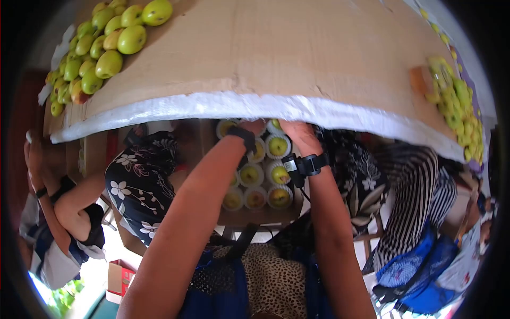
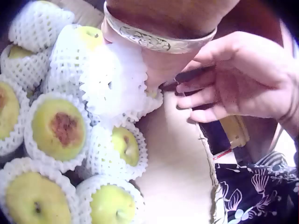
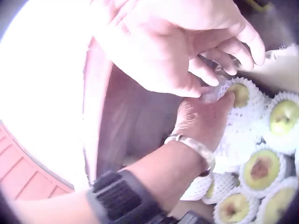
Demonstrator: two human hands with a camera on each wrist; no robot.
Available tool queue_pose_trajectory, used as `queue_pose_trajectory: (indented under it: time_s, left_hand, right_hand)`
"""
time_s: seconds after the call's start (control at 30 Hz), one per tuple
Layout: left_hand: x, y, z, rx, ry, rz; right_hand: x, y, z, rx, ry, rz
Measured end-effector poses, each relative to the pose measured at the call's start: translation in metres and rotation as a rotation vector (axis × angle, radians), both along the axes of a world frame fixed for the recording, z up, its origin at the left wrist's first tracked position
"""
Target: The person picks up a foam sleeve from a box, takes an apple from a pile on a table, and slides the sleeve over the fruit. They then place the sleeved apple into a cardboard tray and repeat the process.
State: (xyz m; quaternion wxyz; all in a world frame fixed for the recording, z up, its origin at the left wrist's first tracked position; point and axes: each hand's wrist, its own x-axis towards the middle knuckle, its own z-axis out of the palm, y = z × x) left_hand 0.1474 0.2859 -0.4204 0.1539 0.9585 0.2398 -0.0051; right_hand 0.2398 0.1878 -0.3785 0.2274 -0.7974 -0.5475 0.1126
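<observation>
The big brown worktop (image 1: pixel 234 53) has a box (image 1: pixel 252 216) by its near edge. The right hand (image 3: pixel 173 42) is open and empty, near the box's side. The left hand (image 3: pixel 203 119) touches white nets (image 3: pixel 238 144); I can't tell if it grips. Green apples (image 2: pixel 58 130) sit netted inside the box.

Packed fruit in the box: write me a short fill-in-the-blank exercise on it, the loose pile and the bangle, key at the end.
1. In the box, the foam nets around the fruit are ____.
2. The person's ____ hand wears the patterned bangle.
3. The loose pile at the head view's upper left wears ____ foam nets.
4. The large blemish in the left wrist view is ____.

Missing words: white; left; no; brown.
</observation>
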Motion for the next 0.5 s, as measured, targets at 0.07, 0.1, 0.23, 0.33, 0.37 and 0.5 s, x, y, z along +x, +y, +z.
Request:
queue_pose_trajectory:
  time_s: [0.07,0.1,0.23,0.33,0.37,0.5]
  left_hand:
    - [0.005,0.004,0.003,0.006,0.005,0.011]
    - [0.005,0.004,0.004,0.002,0.009,0.030]
    - [-0.037,-0.005,0.011,-0.274,-0.454,0.374]
    - [-0.084,-0.041,0.057,-1.093,-0.648,0.927]
    - [-0.101,-0.057,0.084,-1.430,-0.740,1.030]
    - [-0.177,-0.089,0.118,-1.349,-0.863,0.952]
  right_hand:
    - [-0.023,-0.009,0.023,-0.137,0.047,-0.186]
    - [-0.034,-0.015,0.058,-0.373,0.143,-0.245]
    - [-0.056,-0.060,0.078,-0.317,0.413,-0.083]
    - [-0.083,-0.073,0.081,-0.137,0.530,-0.107]
    - [-0.092,-0.074,0.081,-0.143,0.673,-0.073]
    - [-0.144,-0.084,0.079,-0.037,1.531,-0.147]
